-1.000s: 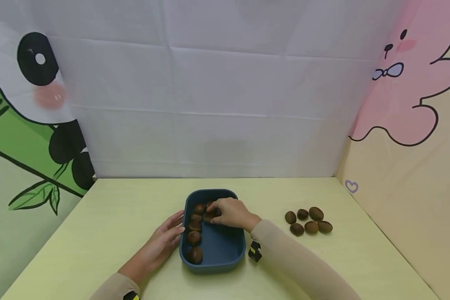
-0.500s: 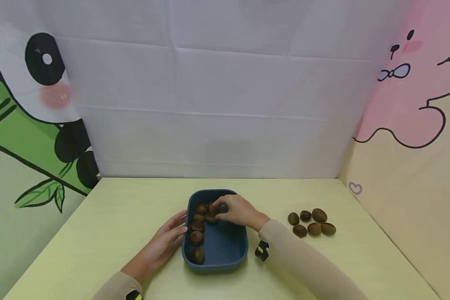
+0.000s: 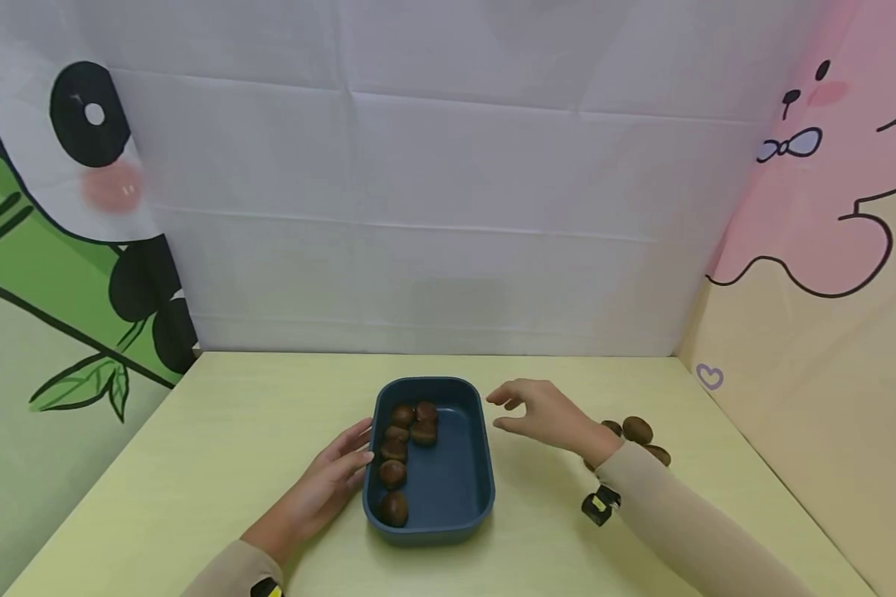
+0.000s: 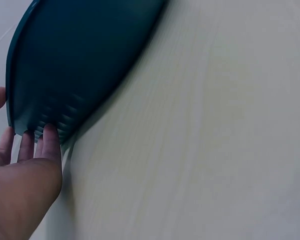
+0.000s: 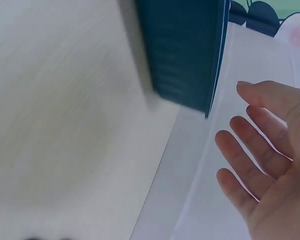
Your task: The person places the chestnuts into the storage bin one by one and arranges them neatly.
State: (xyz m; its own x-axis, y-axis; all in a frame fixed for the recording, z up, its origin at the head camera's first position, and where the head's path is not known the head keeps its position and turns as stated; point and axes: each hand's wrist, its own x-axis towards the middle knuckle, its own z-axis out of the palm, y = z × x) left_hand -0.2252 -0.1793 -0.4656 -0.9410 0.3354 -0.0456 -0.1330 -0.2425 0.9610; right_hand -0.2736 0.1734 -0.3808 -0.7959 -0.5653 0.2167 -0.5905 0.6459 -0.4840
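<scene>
In the head view a dark blue rectangular box [image 3: 455,531] stands on the table. Several brown chestnuts [image 3: 392,474] line its left side, with two more chestnuts [image 3: 424,433] beside them at the far end. My left hand [image 3: 336,473] rests against the box's left wall; in the left wrist view its extended fingers [image 4: 51,142] touch the outside, the thumb near the rim. To the right of the box, my right hand [image 3: 545,414] hovers with relaxed fingers and holds nothing. The right wrist view shows its fingers [image 5: 242,157] spread apart, clear of the box wall.
A loose group of chestnuts [image 3: 637,429] lies on the table at the right, partly hidden behind the right wrist and sleeve. The pale yellow table [image 3: 284,398] meets a white sheet [image 3: 433,274] at the back, with cartoon-painted walls at both sides.
My right hand has let go of a chestnut inside the box and moved out to the right, over the rim. The left hand stays at the box's left wall.
</scene>
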